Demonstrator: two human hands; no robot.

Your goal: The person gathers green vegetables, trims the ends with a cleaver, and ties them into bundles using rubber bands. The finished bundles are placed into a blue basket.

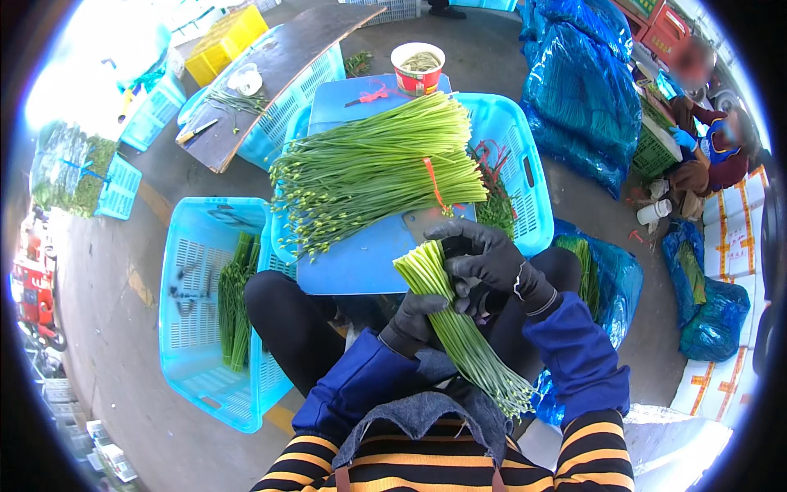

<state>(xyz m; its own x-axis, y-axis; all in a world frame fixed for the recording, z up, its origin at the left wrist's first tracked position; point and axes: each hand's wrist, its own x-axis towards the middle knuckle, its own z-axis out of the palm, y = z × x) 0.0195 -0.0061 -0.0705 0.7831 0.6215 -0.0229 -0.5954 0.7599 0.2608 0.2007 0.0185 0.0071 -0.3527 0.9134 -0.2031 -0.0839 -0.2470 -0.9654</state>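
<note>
My left hand [418, 318], in a black glove, is closed around a bundle of green flowering chive stems [464, 335], held over my lap with the cut ends up and the buds down to the right. At the bundle's upper right side is my right hand [486, 258], also gloved, fingers bent; whether it grips the stems cannot be told. Beyond them a large pile of chive stems [381, 166] lies on a blue board [363, 264], with a red tie [434, 181] across its right part. A small knife [353, 103] with red string rests behind the pile.
Blue plastic crates stand under the board and at left, the left crate [206, 381] holding tied chive bundles [237, 307]. A paper tub [418, 77] sits at the board's back. Blue plastic-wrapped bundles [578, 92] are at right, where a person [716, 144] sits farther off.
</note>
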